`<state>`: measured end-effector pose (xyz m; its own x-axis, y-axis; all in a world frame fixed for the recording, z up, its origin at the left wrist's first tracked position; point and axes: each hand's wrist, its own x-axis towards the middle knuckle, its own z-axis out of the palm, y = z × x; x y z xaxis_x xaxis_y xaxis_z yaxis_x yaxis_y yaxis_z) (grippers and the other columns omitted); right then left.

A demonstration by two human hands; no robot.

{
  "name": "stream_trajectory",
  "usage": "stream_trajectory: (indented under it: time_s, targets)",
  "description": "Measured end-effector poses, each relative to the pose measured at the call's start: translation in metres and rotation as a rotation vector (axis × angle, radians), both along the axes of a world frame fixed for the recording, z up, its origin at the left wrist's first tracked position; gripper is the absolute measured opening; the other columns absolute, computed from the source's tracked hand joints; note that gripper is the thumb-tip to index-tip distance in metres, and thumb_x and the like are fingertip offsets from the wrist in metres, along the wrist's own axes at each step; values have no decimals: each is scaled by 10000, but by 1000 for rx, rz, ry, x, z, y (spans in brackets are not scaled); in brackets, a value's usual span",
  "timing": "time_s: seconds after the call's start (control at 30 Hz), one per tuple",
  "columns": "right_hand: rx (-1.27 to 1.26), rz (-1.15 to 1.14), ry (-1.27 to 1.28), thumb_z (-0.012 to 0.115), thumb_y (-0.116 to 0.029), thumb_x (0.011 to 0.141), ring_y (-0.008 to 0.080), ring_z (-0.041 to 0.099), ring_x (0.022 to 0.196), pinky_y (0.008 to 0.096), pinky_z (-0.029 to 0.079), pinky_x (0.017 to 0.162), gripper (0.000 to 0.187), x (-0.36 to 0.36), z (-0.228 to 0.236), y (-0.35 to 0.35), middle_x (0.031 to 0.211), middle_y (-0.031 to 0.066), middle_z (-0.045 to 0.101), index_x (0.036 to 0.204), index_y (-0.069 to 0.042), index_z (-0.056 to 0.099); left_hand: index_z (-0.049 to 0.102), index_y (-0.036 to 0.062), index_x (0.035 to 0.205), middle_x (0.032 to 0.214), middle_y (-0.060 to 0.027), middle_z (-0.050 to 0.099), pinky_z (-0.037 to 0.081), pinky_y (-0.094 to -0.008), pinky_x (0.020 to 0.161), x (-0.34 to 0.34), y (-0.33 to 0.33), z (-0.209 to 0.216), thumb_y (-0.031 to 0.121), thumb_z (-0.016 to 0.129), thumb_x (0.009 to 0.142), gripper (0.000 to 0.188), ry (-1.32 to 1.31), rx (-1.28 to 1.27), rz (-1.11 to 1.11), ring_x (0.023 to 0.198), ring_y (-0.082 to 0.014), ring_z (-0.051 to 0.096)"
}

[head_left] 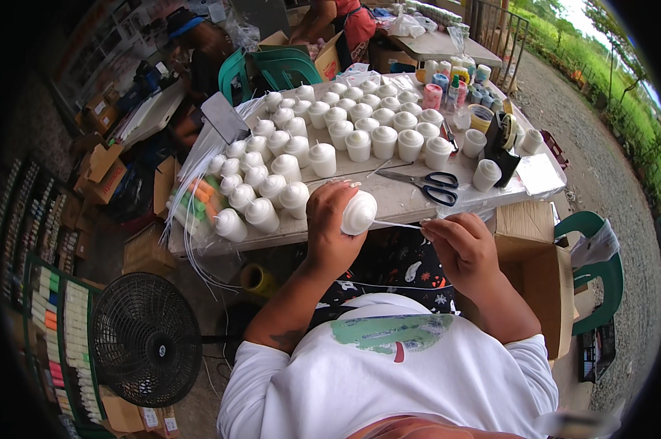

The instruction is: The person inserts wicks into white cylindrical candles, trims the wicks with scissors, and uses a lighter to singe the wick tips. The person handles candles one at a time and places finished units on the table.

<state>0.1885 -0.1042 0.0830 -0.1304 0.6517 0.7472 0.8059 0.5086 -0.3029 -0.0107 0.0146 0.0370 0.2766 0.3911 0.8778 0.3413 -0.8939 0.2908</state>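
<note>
Currently, left hand [327, 221] grasping 1 white candle [360, 212], right hand [462, 245] pinching its white wick [398, 224], scissors [421, 184] nearby.

White short-sleeved T-shirt [389, 388] with green-and-red print [393, 333], black patterned bottoms [411, 267], small tattoo [286, 338] on left forearm [295, 296].

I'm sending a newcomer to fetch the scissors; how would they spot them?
Find the table crowded with white candles. Near its front edge, beyond the right hand, lie the scissors: dark blue loop handles set them apart from the candles.
</note>
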Motion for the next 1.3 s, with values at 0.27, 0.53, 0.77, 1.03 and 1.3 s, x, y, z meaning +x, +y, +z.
stream_trajectory:
  time_s: [0.27, 0.53, 0.77, 1.03, 1.3]
  targets:
    - [24, -11, -119, 705, -25, 761, 233, 580, 707, 351, 436, 659, 248, -5, 7, -6, 799, 42, 604, 990, -83, 629, 542, 81, 1180, 1208, -119, 524, 388, -471, 1006, -1, 0, 0, -71, 751, 598, 637, 93, 110, 128, 1158, -354, 484]
    - [-60, -54, -108, 690, -34, 779, 253, 600, 716, 364, 462, 639, 191, -9, 6, -5, 806, 59, 611, 957, -77, 634, 537, 122, 1222, 1208, -106, 516, 370, -460, 1023, -2, 1, -3, -48, 771, 585, 700, 112, 107, 126, 1156, -324, 484]
    - [-16, -93, -42, 698, -59, 794, 261, 626, 731, 364, 477, 636, 163, -1, -3, 1, 815, 65, 635, 943, -85, 639, 501, 52, 1234, 1137, -146, 574, 445, -422, 950, 3, 9, -5, 122, 810, 702, 619, 51, -325, -6, 1042, -302, 572]
    - [-47, -158, -11, 703, -35, 778, 256, 632, 716, 359, 469, 617, 162, 15, -20, 3, 806, 57, 651, 915, -81, 630, 524, 54, 1211, 1066, -111, 633, 529, -361, 832, 10, 64, -45, 527, 553, 916, 558, -646, -1557, -602, 965, -218, 641]
    - [-11, -78, -15, 707, -60, 775, 252, 606, 692, 364, 453, 611, 156, 2, -22, 9, 775, 47, 625, 910, -90, 635, 485, 43, 1222, 1091, -150, 625, 556, -398, 863, 8, 41, -23, 619, 484, 901, 660, -677, -1681, -928, 995, -295, 648]
